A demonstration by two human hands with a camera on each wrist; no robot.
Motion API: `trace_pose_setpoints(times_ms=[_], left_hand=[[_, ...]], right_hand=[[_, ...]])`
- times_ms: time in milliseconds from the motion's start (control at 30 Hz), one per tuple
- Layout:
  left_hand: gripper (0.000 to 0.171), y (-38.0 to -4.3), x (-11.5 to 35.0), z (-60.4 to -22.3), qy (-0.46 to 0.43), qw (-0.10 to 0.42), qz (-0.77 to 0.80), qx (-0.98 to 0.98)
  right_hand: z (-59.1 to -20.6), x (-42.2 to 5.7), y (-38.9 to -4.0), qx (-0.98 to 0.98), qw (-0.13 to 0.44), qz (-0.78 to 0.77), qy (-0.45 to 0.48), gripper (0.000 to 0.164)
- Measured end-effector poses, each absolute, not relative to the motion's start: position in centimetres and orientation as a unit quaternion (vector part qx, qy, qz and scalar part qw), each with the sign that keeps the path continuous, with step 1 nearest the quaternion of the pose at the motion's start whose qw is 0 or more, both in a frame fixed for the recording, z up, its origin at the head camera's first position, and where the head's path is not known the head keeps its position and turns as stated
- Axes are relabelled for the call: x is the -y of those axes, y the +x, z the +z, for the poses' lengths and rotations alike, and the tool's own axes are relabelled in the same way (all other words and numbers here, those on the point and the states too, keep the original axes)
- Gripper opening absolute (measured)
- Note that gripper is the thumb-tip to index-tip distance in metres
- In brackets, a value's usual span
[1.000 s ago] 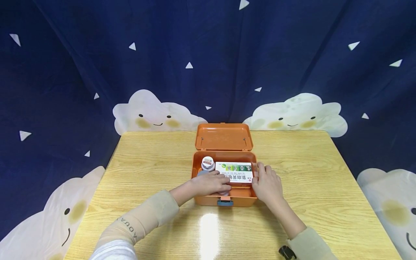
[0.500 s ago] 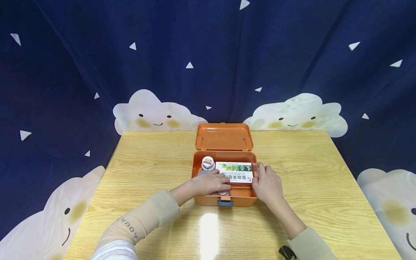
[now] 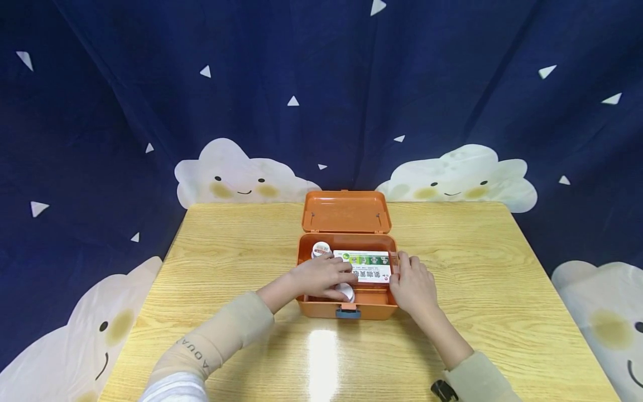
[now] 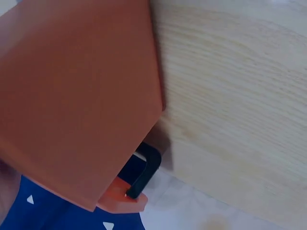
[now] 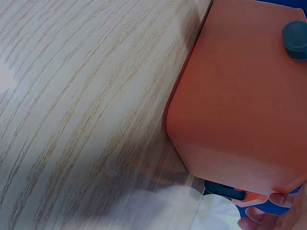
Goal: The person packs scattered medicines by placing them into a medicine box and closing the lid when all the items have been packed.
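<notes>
An orange storage box (image 3: 372, 312) stands on the table with its lid (image 3: 346, 212) raised at the back. My left hand (image 3: 321, 276) reaches inside it, thumb and fingers spread beside a round white-topped container (image 3: 345, 290). Its fingers overlap the left end of a white medicine carton (image 3: 369, 267) with green pictures. Behind the hand, a white-capped bottle (image 3: 320, 248) is partly covered. At the box's right wall, my right hand (image 3: 416, 285) grips the rim, thumb on the inner side. In the right wrist view, fingertips (image 5: 261, 218) show near the far corner.
The wooden table (image 3: 241, 240) extends around the box on every side. A blue latch (image 3: 348, 314) is on the box's front. Behind the table hangs a dark blue curtain (image 3: 341, 67) with white triangles and clouds.
My left hand has shifted slightly up and left, uncovering more of the round white-topped container and hiding more of the white-capped bottle. The right hand has stayed put.
</notes>
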State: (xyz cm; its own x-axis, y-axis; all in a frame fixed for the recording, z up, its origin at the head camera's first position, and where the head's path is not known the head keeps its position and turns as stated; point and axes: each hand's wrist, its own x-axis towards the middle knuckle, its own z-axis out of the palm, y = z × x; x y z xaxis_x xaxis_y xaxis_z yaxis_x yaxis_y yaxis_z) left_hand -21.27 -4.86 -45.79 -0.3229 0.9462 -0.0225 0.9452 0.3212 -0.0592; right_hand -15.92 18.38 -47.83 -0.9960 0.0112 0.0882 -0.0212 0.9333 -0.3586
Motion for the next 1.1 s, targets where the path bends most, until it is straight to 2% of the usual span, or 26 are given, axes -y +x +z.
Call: trace_pose_setpoints(times_ms=[100,233,500,633,800,967,1033,1100], left_hand=[[0.044,-21.8,5.0,-45.1,-0.555,-0.001,-0.010,0.831],[0.038,-23.0,5.4,-44.4,-0.503,0.016,-0.087,0.860],[0.028,-26.1,7.2,-44.0,-0.377,0.164,-0.189,0.892],[0.029,-27.5,8.1,-44.4,-0.314,0.201,-0.229,0.899],[0.035,-28.7,8.8,-45.3,-0.222,0.179,-0.316,0.905],[0.047,-30.3,9.4,-46.8,-0.145,0.100,-0.462,0.869],[0.052,-33.2,10.3,-50.4,-0.117,0.071,-0.515,0.846],[0.058,-37.6,11.6,-56.1,-0.089,0.040,-0.542,0.835]], right_hand=[[-47.8,-18.4,-15.9,0.982,0.043,0.184,0.002,0.047],[-47.8,-18.4,-16.0,0.982,0.041,0.184,0.001,0.047],[-47.8,-18.3,-16.0,0.982,0.039,0.183,0.000,0.047],[-47.7,-18.3,-16.0,0.982,0.039,0.185,-0.001,0.047],[-47.7,-18.3,-16.0,0.982,0.037,0.187,0.000,0.047],[-47.7,-18.3,-16.0,0.982,0.039,0.187,-0.001,0.046],[-47.7,-18.3,-16.0,0.981,0.038,0.188,0.000,0.046],[-47.7,-18.4,-16.0,0.982,0.038,0.187,0.000,0.046]])
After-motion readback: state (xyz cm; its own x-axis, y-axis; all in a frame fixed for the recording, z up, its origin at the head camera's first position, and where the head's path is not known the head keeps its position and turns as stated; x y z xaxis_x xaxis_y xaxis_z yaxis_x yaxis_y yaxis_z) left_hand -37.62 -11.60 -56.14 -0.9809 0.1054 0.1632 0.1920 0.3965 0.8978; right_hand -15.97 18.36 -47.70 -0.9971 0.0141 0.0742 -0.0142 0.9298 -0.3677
